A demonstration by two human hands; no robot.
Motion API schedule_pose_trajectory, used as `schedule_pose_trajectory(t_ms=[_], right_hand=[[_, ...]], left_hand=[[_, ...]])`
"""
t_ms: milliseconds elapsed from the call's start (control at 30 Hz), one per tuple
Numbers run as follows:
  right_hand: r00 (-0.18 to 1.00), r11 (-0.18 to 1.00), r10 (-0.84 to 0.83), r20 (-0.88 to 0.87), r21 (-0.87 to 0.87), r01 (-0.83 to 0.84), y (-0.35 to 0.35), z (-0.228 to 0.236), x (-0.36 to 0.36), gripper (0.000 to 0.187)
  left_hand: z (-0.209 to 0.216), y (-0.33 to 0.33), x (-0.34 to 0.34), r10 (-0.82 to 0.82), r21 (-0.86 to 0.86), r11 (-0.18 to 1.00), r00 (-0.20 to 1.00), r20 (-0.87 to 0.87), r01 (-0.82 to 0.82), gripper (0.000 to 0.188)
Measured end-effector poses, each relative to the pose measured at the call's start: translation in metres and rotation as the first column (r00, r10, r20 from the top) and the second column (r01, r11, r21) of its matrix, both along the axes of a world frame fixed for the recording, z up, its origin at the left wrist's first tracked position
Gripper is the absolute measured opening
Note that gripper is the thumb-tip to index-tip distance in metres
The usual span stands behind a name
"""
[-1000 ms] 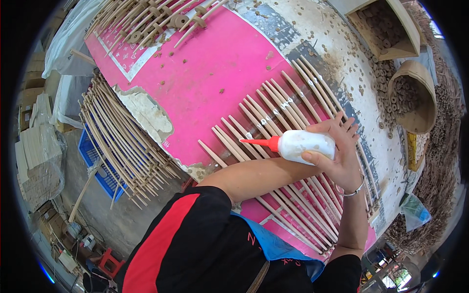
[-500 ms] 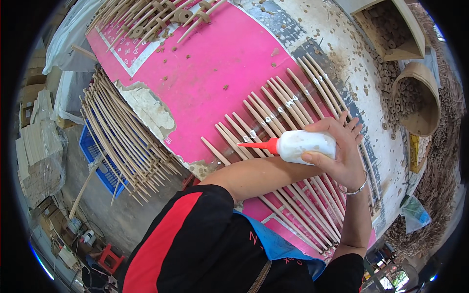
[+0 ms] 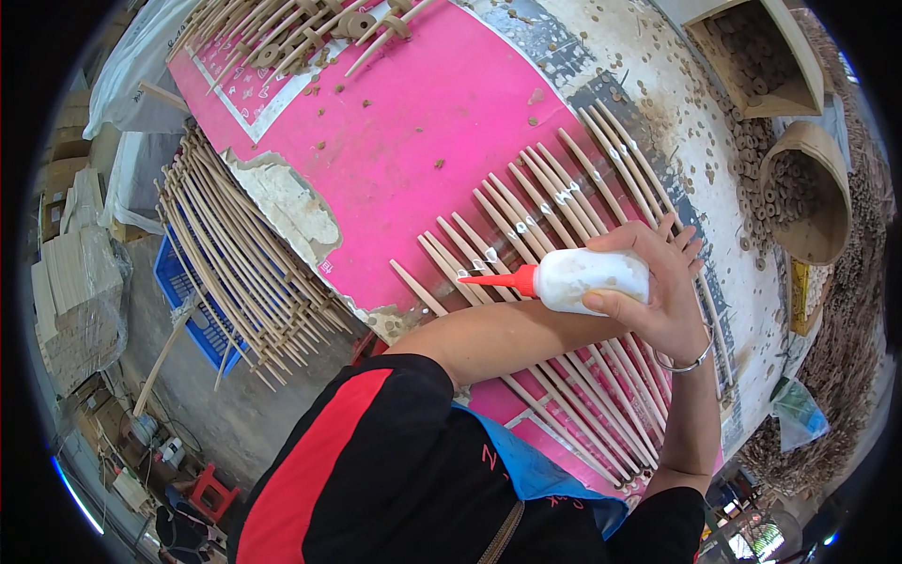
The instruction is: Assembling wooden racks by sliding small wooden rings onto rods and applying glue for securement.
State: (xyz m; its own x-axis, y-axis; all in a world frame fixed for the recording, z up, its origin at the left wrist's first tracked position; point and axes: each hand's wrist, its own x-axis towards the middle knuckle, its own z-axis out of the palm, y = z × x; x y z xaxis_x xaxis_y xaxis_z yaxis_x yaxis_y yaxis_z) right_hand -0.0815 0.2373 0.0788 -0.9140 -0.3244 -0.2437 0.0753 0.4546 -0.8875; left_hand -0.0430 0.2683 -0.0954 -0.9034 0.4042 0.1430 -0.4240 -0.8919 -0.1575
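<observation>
My right hand (image 3: pixel 662 291) grips a white squeeze bottle (image 3: pixel 594 281), thumb and index finger around its body. The bottle lies on its side in the air, its red nozzle (image 3: pixel 498 279) pointing left over a row of thin tapered wooden sticks (image 3: pixel 540 207). White glue-like blobs (image 3: pixel 521 227) dot several sticks across their upper parts. From the left, my left forearm (image 3: pixel 507 334) crosses over the sticks and passes beneath the bottle. My left hand is mostly hidden there. Several spread fingertips show beyond the right hand; I cannot tell whose they are.
A pink sheet (image 3: pixel 395 160) covers part of the worktable. More sticks with round wooden discs (image 3: pixel 357 26) lie at the far left. A blue crate (image 3: pixel 178 273) under bundled sticks stands left. A wooden box (image 3: pixel 752 56) and round tub (image 3: pixel 803 193) hold small rings at right.
The whole view has shifted slightly, with the sticks a little lower and to the right in it. The bottle keeps nearly the same pose in the right hand.
</observation>
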Motion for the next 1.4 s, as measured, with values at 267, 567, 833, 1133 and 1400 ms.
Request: schedule_pose_trajectory(t_ms=[267, 567, 833, 1133, 1400], right_hand=[[0.991, 0.992, 0.110, -0.076, 0.068, -0.105, -0.009, -0.005, -0.007, 0.046], [0.987, 0.989, 0.142, -0.081, 0.046, -0.139, -0.015, 0.003, -0.013, 0.044], [0.948, 0.957, 0.290, -0.133, 0.041, -0.287, -0.031, -0.009, -0.024, 0.047], [0.957, 0.966, 0.259, -0.133, 0.024, -0.258, -0.022, -0.010, -0.019, 0.042], [0.986, 0.986, -0.165, 0.026, -0.029, 0.166, 0.033, 0.013, 0.005, 0.048]], left_hand=[[-0.008, 0.010, -0.004, -0.101, 0.186, 0.981, 0.966, 0.236, 0.057, 0.084], [0.007, 0.008, 0.001, -0.002, 0.092, 0.996, 0.990, 0.141, -0.011, 0.087], [-0.061, 0.052, -0.002, 0.176, -0.381, 0.787, 0.769, -0.615, -0.485, 0.071], [-0.039, 0.042, 0.006, 0.192, -0.207, 0.944, 0.939, -0.284, -0.256, 0.074], [0.020, -0.036, -0.020, -0.047, -0.603, 0.752, 0.891, -0.453, -0.267, 0.034]])
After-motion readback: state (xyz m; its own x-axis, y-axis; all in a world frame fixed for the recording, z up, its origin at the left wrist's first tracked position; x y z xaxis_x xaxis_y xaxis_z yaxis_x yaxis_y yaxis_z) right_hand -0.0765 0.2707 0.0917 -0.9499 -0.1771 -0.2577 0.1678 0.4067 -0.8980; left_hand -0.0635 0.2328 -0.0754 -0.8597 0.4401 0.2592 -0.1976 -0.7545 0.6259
